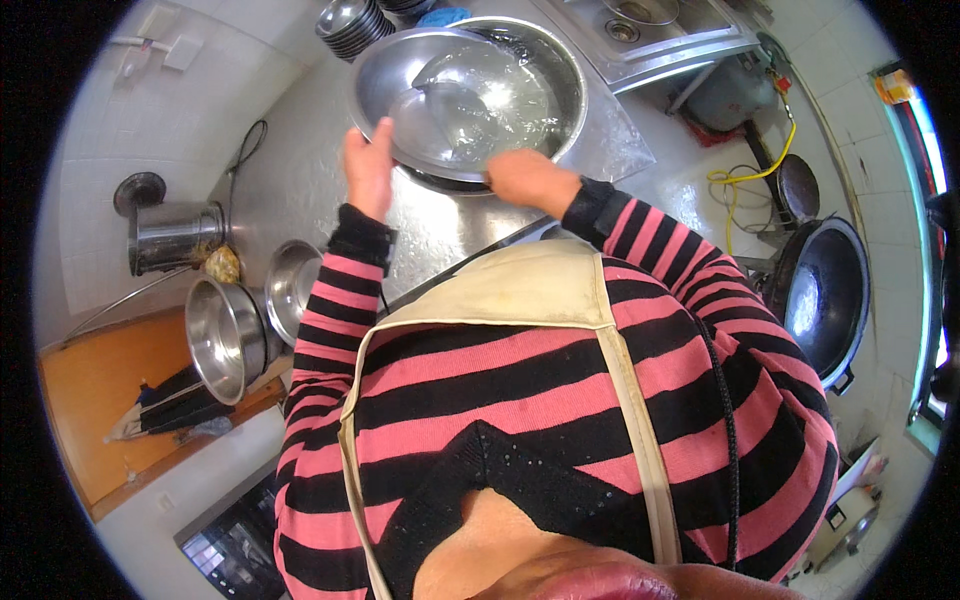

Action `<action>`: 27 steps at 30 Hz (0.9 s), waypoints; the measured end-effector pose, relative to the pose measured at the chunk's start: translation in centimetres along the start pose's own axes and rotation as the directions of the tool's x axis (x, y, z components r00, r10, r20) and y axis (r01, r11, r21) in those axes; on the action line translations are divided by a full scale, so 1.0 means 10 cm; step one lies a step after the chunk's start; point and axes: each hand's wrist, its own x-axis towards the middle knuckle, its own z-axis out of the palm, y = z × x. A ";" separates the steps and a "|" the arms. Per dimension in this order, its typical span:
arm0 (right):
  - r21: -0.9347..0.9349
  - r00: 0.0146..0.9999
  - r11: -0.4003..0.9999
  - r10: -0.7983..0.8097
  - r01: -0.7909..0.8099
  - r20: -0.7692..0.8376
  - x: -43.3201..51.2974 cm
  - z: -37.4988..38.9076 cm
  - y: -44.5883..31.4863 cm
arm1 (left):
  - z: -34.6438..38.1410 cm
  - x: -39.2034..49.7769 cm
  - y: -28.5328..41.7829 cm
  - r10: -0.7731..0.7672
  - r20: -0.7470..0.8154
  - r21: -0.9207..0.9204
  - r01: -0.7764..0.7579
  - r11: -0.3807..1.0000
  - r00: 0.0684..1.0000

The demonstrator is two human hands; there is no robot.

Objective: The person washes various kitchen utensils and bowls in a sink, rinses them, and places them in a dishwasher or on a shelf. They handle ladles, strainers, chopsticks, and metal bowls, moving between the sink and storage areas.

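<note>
My left hand (367, 171) holds the near left rim of a shiny stainless steel bowl (386, 75), its thumb over the edge. The bowl's near right rim is gripped by my right hand (532, 178), whose fingers are partly hidden. Clear water with bright ripples (517, 101) shows in and around this bowl; where one body of water ends is hard to tell. The bowl overlaps a larger steel basin (579, 90), tilted across its left side. Under the basin lies a wet steel worktop (300, 172).
A stack of metal bowls (352, 30) and a blue cloth (444, 16) are behind the basin. Steel pots (225, 341) stand left. A sink unit (675, 60), gas cylinder (724, 94), yellow hose (780, 157) and black wok (821, 300) are on the right.
</note>
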 end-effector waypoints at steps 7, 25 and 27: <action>0.109 0.990 0.992 -0.049 0.063 -0.130 -0.02 -0.02 -0.13 | 0.17 -0.31 -0.04 -0.224 -0.006 -0.142 0.221 0.965 0.975; 0.221 0.945 0.960 -0.098 0.173 -0.313 -0.27 0.03 0.38 | -0.01 -0.05 0.16 0.024 0.066 -0.306 -0.002 0.952 0.998; 0.375 0.894 0.869 -0.150 0.324 -0.423 -0.22 -0.06 0.22 | 0.03 -0.27 0.15 0.141 0.203 -0.374 -0.057 0.926 0.969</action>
